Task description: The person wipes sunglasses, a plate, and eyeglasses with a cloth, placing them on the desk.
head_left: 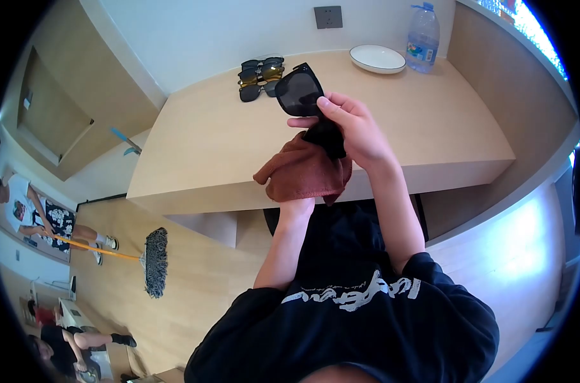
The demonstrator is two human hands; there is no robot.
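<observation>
My right hand [357, 131] is closed on a pair of black sunglasses [299, 92], thumb at the edge of the dark lens. They are tilted up above the front part of the desk, and their lower part runs down to a reddish-brown cloth [306, 169]. That cloth drapes over my left hand [296, 207], whose fingers are mostly hidden beneath it; the hand is closed on the cloth, against the lower end of the sunglasses. Beyond my hands, several other sunglasses [259, 78] lie in a stacked row on the desk.
On the wooden desk [200, 153] stand a white plate [377, 59] and a clear plastic bottle [423, 41] at the back right. A wall socket [328, 17] is above. To the left, a person [31, 214] holds a mop [154, 262]; another person [73, 348] is lower left.
</observation>
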